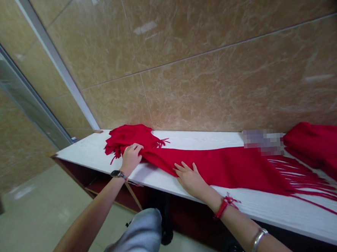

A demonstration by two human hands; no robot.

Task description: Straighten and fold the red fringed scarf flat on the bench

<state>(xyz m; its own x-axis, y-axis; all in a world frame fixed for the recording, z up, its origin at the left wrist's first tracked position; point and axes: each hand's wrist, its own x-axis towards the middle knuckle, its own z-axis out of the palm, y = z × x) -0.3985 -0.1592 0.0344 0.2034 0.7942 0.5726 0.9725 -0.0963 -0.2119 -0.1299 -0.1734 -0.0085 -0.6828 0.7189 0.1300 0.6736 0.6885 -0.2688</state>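
Note:
A long red scarf (230, 166) lies along a white counter, its fringe (308, 176) spread out at the right end. Toward the left, my left hand (132, 156) grips the scarf where it narrows, fingers curled over the cloth. My right hand (191, 178) rests on the scarf's near edge with the fingers spread. Beyond my left hand sits a bunched red heap of fringed cloth (131, 135); whether it is part of the same scarf I cannot tell.
Folded red cloth (320, 145) lies at the counter's right end, beside a blurred-out item (263, 140). A tiled wall (212, 89) runs along the back of the white counter (84, 154). Open shelves (109, 192) are underneath, with my knee (143, 230) in front.

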